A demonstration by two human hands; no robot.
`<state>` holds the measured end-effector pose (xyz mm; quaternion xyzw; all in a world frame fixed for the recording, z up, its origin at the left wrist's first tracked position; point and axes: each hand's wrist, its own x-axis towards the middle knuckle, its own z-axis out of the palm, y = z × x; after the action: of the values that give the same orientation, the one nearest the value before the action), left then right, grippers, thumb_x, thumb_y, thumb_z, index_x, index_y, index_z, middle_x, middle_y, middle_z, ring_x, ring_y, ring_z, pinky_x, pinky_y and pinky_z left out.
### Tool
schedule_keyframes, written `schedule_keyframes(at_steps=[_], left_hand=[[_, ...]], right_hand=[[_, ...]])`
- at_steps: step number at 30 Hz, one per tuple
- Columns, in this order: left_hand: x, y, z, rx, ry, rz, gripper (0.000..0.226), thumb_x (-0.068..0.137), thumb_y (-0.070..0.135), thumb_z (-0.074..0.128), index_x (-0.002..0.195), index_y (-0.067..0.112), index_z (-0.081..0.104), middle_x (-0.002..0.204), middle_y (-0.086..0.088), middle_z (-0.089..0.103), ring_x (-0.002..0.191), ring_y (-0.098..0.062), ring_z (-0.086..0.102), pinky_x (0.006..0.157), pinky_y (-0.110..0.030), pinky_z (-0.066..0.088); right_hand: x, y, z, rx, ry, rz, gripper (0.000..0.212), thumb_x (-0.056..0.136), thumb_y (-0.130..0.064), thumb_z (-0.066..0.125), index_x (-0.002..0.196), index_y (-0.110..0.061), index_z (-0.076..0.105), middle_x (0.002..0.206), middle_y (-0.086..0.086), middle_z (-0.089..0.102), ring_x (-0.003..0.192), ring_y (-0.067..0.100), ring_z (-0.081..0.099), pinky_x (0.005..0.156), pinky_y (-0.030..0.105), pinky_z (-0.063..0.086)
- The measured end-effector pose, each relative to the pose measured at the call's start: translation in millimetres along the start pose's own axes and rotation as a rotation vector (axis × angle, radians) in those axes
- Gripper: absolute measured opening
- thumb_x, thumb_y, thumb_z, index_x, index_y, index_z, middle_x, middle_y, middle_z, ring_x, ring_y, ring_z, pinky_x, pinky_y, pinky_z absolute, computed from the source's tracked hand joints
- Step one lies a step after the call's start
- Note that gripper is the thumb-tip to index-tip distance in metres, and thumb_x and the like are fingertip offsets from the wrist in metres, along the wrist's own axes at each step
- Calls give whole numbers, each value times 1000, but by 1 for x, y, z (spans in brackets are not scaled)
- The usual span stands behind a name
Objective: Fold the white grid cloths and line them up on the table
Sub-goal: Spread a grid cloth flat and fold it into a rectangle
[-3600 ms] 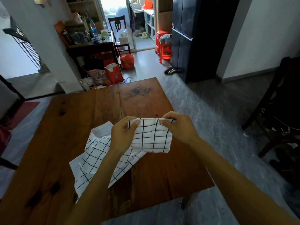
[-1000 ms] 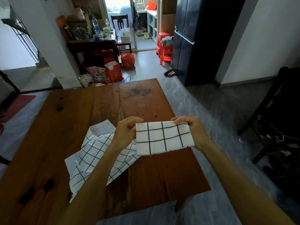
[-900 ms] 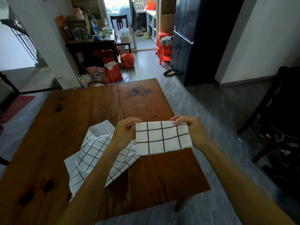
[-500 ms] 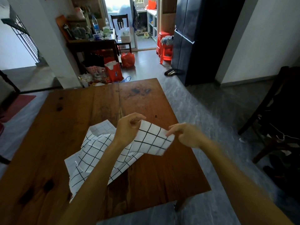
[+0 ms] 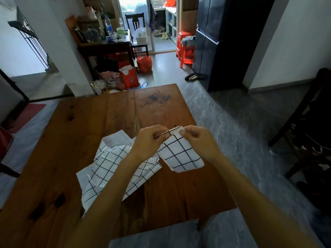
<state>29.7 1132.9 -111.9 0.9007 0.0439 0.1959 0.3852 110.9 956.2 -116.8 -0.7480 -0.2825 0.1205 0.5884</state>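
A small folded white cloth with a black grid [image 5: 180, 155] hangs above the wooden table [image 5: 155, 108]. My left hand [image 5: 148, 142] and my right hand [image 5: 197, 140] sit close together and both pinch its top edge. The cloth dangles below them, folded narrow. A loose pile of unfolded white grid cloths [image 5: 114, 163] lies on the table to the left, partly hidden under my left forearm.
The table's right edge runs just beside my right arm, with grey floor beyond. A dark chair [image 5: 308, 126] stands at the right. A cluttered side table [image 5: 105, 45], red bags and a dark cabinet [image 5: 220, 42] stand farther back.
A second ago the cloth was stretched wide between my hands. My right hand let go, moved left to my left hand and took the top edge, so the cloth now hangs folded narrower.
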Motion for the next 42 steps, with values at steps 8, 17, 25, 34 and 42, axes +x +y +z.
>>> schedule_keyframes(at_steps=[8, 17, 25, 34, 42], left_hand=[[-6, 5, 5, -95, 36, -96, 4, 84, 19, 71, 82, 23, 71, 79, 12, 69, 76, 1, 64, 70, -13, 49], [-17, 5, -2, -265, 80, -147, 20, 97, 28, 49, 103, 21, 67, 95, 6, 68, 88, -13, 65, 75, -27, 55], [-21, 13, 9, -392, 171, -204, 19, 86, 14, 68, 101, 25, 68, 92, -3, 73, 86, -15, 70, 77, -43, 59], [-18, 2, 7, -312, 141, -232, 31, 89, 16, 65, 119, 24, 63, 99, -6, 72, 93, -13, 69, 82, -25, 56], [-4, 8, 6, -52, 32, -78, 26, 85, 26, 70, 110, 25, 66, 108, 9, 62, 99, -6, 61, 86, -19, 50]], right_hand=[[-3, 0, -1, 24, 58, -31, 14, 95, -22, 59, 98, -18, 72, 92, -3, 73, 82, 11, 70, 69, 26, 59], [-7, -4, -4, 240, 293, 142, 19, 94, -27, 60, 94, -12, 71, 84, 6, 74, 74, 15, 70, 60, 28, 59], [-10, -3, 2, 259, 365, 167, 13, 92, -29, 63, 92, -18, 70, 83, -1, 73, 70, 7, 69, 55, 20, 55], [-13, 3, -9, 267, 253, 103, 13, 93, -19, 60, 100, -18, 72, 93, 0, 74, 85, 10, 71, 68, 20, 56], [-9, 6, -3, 140, 260, 9, 14, 93, -17, 62, 99, -11, 73, 95, 1, 73, 83, 10, 70, 67, 18, 55]])
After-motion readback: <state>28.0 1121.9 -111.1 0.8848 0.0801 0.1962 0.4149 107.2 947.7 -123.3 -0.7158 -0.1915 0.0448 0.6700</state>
